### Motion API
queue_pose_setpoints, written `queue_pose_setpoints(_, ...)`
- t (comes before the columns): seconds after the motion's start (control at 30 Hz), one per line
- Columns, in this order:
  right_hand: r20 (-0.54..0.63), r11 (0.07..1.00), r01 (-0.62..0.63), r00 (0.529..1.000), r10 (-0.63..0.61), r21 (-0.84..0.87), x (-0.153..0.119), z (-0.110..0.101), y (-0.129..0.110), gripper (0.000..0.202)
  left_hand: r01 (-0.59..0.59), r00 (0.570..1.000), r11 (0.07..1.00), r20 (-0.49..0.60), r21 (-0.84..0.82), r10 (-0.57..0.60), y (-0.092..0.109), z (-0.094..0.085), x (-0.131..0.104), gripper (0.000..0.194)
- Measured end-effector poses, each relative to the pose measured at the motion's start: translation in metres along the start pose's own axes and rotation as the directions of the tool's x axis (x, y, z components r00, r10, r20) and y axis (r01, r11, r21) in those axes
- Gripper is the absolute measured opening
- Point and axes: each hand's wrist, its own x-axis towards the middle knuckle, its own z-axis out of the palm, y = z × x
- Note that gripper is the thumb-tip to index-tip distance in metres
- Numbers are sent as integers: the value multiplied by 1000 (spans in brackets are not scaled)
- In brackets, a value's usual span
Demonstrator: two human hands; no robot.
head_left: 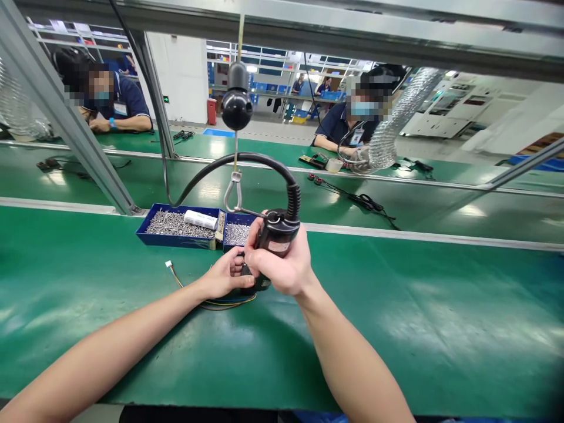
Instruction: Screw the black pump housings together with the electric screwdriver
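My right hand (288, 264) is wrapped around a black electric screwdriver (277, 238), which points down and has a thick cable leaving its top. Close against it on the left, my left hand (225, 275) has its fingers curled around a small black part (248, 285), mostly hidden by both hands. Thin coloured wires (231, 304) lie below that part, and a white connector (168, 264) ends a wire on the green bench (176, 352). The screwdriver's tip is out of sight.
Behind my hands stand a blue tray (176, 239) of screws with a white roll-shaped item (200, 220) and a second blue tray (225, 235). A metal hook (233, 192) hangs from a black balancer (237, 108). Two co-workers sit across the benches, beside cables (365, 201).
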Motion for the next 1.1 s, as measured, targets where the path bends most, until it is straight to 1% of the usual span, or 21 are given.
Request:
queue_pose_setpoints(0.13, -50, 1000, -14, 999, 13, -4, 2, 0, 1, 12, 40, 999, 999, 14, 29, -40, -5, -3, 0, 76)
queue_pose_setpoints(0.3, -59, 1000, -16, 998, 17, 20, 2, -1, 1, 15, 54, 998, 999, 31, -1, -54, -8, -4, 1, 78)
queue_pose_setpoints(0.4, -46, 999, -7, 999, 9, 46, 1, 0, 0, 14, 58, 998, 998, 24, -12, -58, -9, -4, 1, 78)
queue_pose_setpoints(0.53, -33, 999, -22, 999, 24, 43, 1, -2, 3, 14, 30, 999, 999, 13, -21, -30, -9, -3, 1, 68)
queue_pose_setpoints(0.6, 0, 999, -32, 999, 32, 43, 2, -5, 3, 13, 17, 1000, 1000, 18, -24, -16, -9, -3, 1, 66)
queue_pose_setpoints(0.67, 48, 998, -33, 998, 30, 56, 4, -10, -2, 14, 11, 1000, 999, 22, -38, -10, -9, -2, 1, 68)
queue_pose_setpoints(0.7, 53, 998, -19, 998, 16, 67, 5, -12, -5, 15, 12, 1000, 999, 17, -43, -12, -10, -1, 1, 70)
queue_pose_setpoints(0.73, 25, 997, 17, 1000, -19, 82, 6, -14, -9, 16, 19, 1000, 999, 7, -44, -19, -10, 0, 0, 71)
queue_pose_setpoints(0.77, -35, 993, 75, 997, -72, 96, 8, -14, -13, 16, 25, 1000, 999, -8, -45, -26, -12, 1, 0, 72)
queue_pose_setpoints(0.8, -117, 984, 147, 984, -135, 102, 10, -13, -15, 17, 30, 999, 999, -24, -45, -31, -13, 1, 0, 73)
queue_pose_setpoints(0.87, -259, 959, 271, 935, -241, 88, 14, -8, -14, 18, 27, 999, 998, -44, -49, -29, -16, 3, -1, 73)
queue_pose_setpoints(0.9, -289, 953, 295, 921, -262, 74, 16, -5, -11, 17, 20, 999, 998, -47, -55, -22, -18, 3, -1, 73)
queue_pose_setpoints(0.93, -290, 955, 289, 921, -260, 61, 18, -1, -6, 16, 11, 999, 998, -48, -62, -14, -19, 4, -2, 72)
queue_pose_setpoints(1.03, -248, 976, 213, 949, -197, 40, 23, 7, 12, 15, -1, 999, 997, -53, -73, -3, -21, 5, -2, 71)
queue_pose_setpoints(1.1, -254, 981, 190, 951, -175, 33, 26, 8, 21, 17, -3, 998, 997, -58, -75, -1, -20, 6, -2, 71)
